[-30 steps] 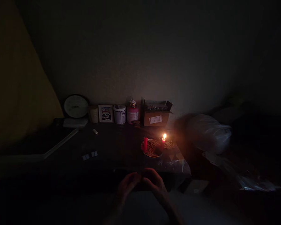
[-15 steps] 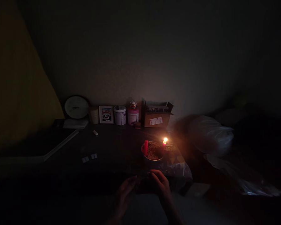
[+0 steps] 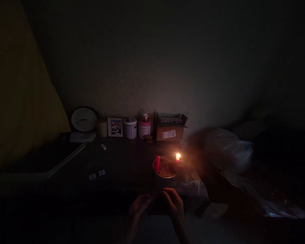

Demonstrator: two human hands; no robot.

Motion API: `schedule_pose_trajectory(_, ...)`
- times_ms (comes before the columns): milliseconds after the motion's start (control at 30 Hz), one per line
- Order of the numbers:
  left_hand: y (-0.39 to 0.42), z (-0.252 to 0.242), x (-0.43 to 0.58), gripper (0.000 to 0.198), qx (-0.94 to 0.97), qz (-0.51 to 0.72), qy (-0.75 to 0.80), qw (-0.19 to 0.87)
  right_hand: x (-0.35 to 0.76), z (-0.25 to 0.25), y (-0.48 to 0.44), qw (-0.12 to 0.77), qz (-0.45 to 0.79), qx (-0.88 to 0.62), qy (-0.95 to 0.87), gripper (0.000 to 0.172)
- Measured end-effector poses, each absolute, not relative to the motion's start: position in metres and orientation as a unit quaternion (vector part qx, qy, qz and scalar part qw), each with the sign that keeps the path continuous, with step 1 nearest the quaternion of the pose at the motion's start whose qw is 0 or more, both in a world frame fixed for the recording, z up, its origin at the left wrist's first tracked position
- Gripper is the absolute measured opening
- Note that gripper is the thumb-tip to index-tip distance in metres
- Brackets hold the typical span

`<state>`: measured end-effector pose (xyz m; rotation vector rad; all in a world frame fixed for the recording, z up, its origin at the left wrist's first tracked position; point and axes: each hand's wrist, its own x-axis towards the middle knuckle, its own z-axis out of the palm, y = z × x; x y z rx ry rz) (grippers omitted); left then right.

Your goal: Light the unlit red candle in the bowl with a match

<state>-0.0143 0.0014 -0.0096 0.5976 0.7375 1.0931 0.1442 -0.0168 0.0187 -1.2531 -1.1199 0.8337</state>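
In the dim light my left hand (image 3: pixel 140 205) and my right hand (image 3: pixel 174 202) are held a short way apart at the table's near edge. Both have fingertips pinched together. Whatever lies between them is too dark and small to name. Just beyond my hands stands a round metal bowl (image 3: pixel 165 177) filled with brownish grains. An unlit red candle (image 3: pixel 158 164) rises upright at its left side. At the right side a shorter red candle (image 3: pixel 177 160) burns with a bright flame. Neither hand touches the bowl.
Along the wall stand a round dial (image 3: pixel 83 119), a panda picture frame (image 3: pixel 115 127), a white tin (image 3: pixel 130 128), a pink-lidded tin (image 3: pixel 144 129) and an open cardboard box (image 3: pixel 169 133). Small white pieces (image 3: pixel 101 173) lie left on the table. Plastic bags (image 3: pixel 228 149) are heaped right.
The view has tilted slightly, so everything sits a little lower. My hands stay close together in front of the bowl, with my left fingertips shifted slightly to the right.
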Motion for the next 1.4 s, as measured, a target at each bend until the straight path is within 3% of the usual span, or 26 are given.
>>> schedule_pose_trajectory(267,-0.009,0.014,-0.009,0.037,0.330,0.499,0.376,0.708,0.135,0.018,-0.027,0.590,0.260,-0.525,-0.555,0.025)
schedule_pose_trajectory(500,-0.010,0.024,-0.008,0.037,0.344,0.508,0.411,0.674,0.138,0.017,-0.028,0.575,0.254,-0.509,-0.588,0.022)
schedule_pose_trajectory(767,-0.010,0.034,-0.005,0.034,0.293,0.529,0.381,0.699,0.135,0.035,-0.034,0.612,0.180,-0.480,-0.602,0.016)
schedule_pose_trajectory(933,-0.012,0.046,0.001,0.040,0.287,0.533,0.379,0.700,0.145,0.035,-0.028,0.585,0.136,-0.492,-0.631,0.015)
schedule_pose_trajectory(1133,-0.005,0.043,0.003,0.041,0.255,0.549,0.359,0.710,0.149,0.062,-0.054,0.617,0.066,-0.509,-0.597,0.015)
schedule_pose_trajectory(1200,-0.005,0.043,0.003,0.040,0.265,0.549,0.348,0.712,0.145,0.066,-0.058,0.586,0.064,-0.492,-0.641,0.018)
schedule_pose_trajectory(1300,-0.010,0.048,0.002,0.037,0.285,0.550,0.348,0.703,0.145,0.056,-0.043,0.538,0.080,-0.497,-0.676,0.013)
schedule_pose_trajectory(1400,-0.016,0.053,-0.002,0.030,0.300,0.550,0.335,0.704,0.156,0.038,-0.019,0.584,0.068,-0.561,-0.584,0.016)
